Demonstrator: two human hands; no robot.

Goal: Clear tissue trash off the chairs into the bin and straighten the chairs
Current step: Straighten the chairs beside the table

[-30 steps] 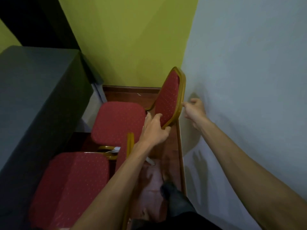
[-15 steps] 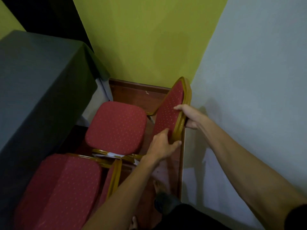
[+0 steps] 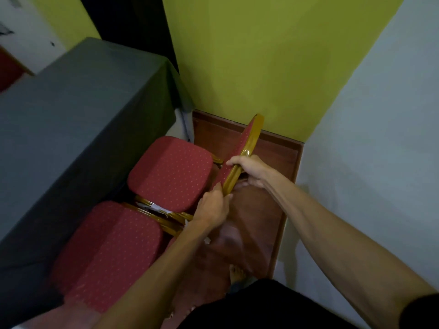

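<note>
Nearest, 1 red chair sits beside the grey-draped bench. White tissue scraps show in the gap between its frame and the 2nd chair beyond. The left grip curls round the lower end of that chair's gold backrest frame. The right grip wraps the same frame higher up. Behind stands a green wall.

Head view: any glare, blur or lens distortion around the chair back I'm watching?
Head view: dim and slightly soft; a small glare spot on the gold-framed red padded chair back just above the right hand; left hand reasonably sharp; wide-angle lens skews the green wall.
</note>
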